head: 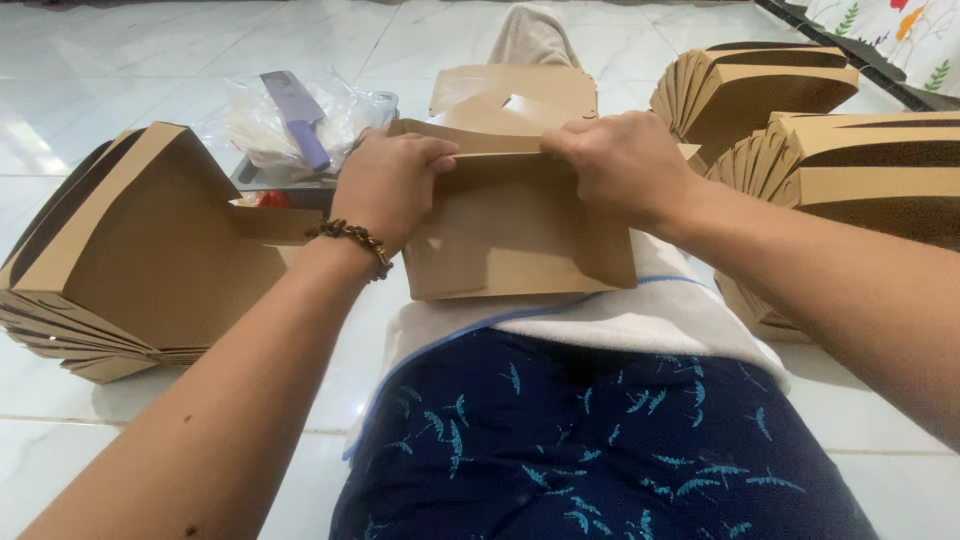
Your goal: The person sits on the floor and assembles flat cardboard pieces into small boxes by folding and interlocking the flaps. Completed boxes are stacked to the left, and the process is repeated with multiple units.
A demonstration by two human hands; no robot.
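Bright, even daylight, soft shadows, mild glare on the floor tiles (120,90), sharp focus.

A white tiled floor (120,80) is seen beneath everything. On the left, a stack of flat brown cardboard blanks (130,260) is laid on the tiles. Behind it, a metal tray (385,100) is set, in which crumpled clear plastic bags (265,125) and a purple knife (297,118) are kept. On the right, two further stacks of folded brown cardboard (850,170) are placed near each other. A white cloth with a blue edge (600,320) is spread over dark blue patterned fabric (600,450). At the upper right corner, a floral fabric (900,30) is partly shown.
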